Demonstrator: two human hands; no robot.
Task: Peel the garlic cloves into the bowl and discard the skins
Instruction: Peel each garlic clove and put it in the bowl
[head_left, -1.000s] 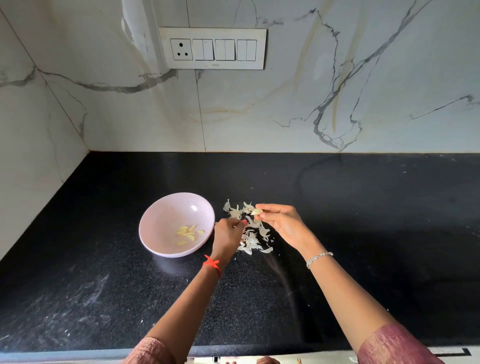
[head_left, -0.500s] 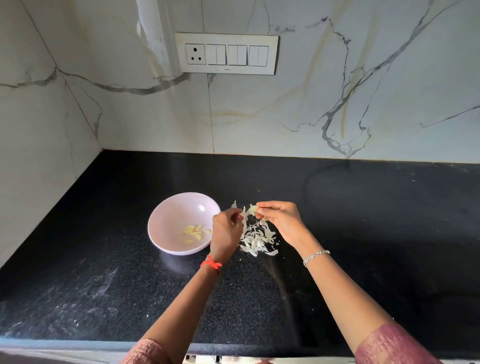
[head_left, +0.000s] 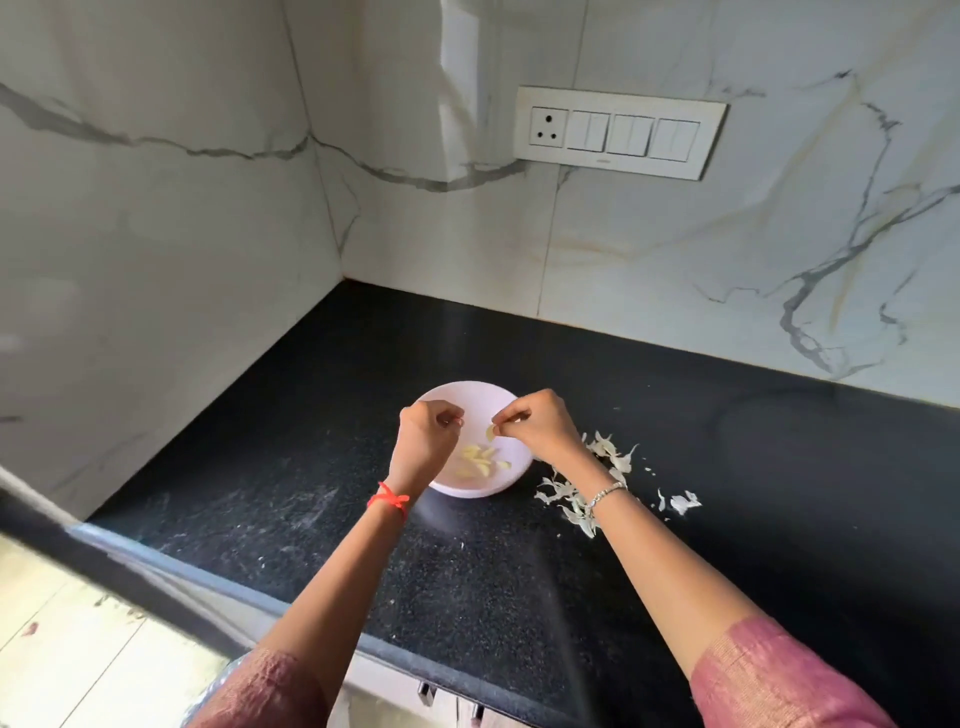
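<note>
A white bowl (head_left: 470, 396) stands on the black counter and holds several peeled garlic cloves (head_left: 480, 460). Both hands hover over it. My right hand (head_left: 540, 423) pinches a pale garlic clove (head_left: 489, 432) at its fingertips above the bowl. My left hand (head_left: 423, 434) has its fingers curled, and what it holds, if anything, is too small to tell. A scatter of white garlic skins (head_left: 587, 486) lies on the counter to the right of the bowl, partly hidden by my right forearm.
The black counter (head_left: 727, 467) runs into a corner of marble walls at the left and back. A switch panel (head_left: 618, 132) is on the back wall. The counter's front edge (head_left: 208, 587) crosses the lower left, with floor tiles below.
Both hands moved left from above the skin pile to above the bowl, the right one carrying the clove. The camera turned, so the bowl and skins sit further right in view.
</note>
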